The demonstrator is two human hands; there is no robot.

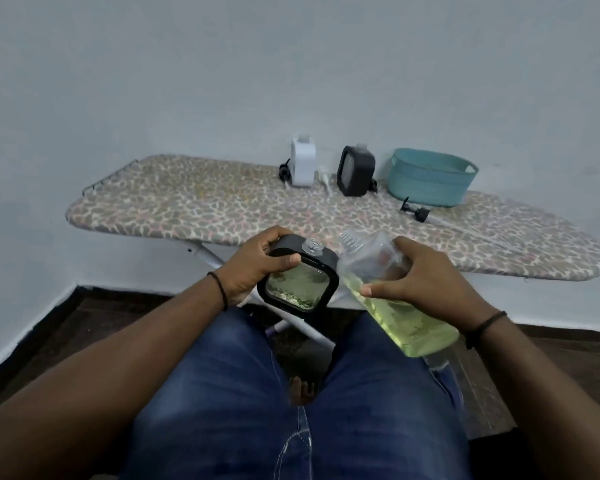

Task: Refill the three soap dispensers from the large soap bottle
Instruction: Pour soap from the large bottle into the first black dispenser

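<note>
Item: black-framed dispenser, left hand gripping it above the lap, uncapped neck up for filling; large soap bottle, right hand clasping it, tilting its open mouth alongside; two dispensers waiting on the ironing board

A pale blue-grey wall rose behind an ironing board with a spotted cover, standing on a dark floor in dim, even light.
</note>
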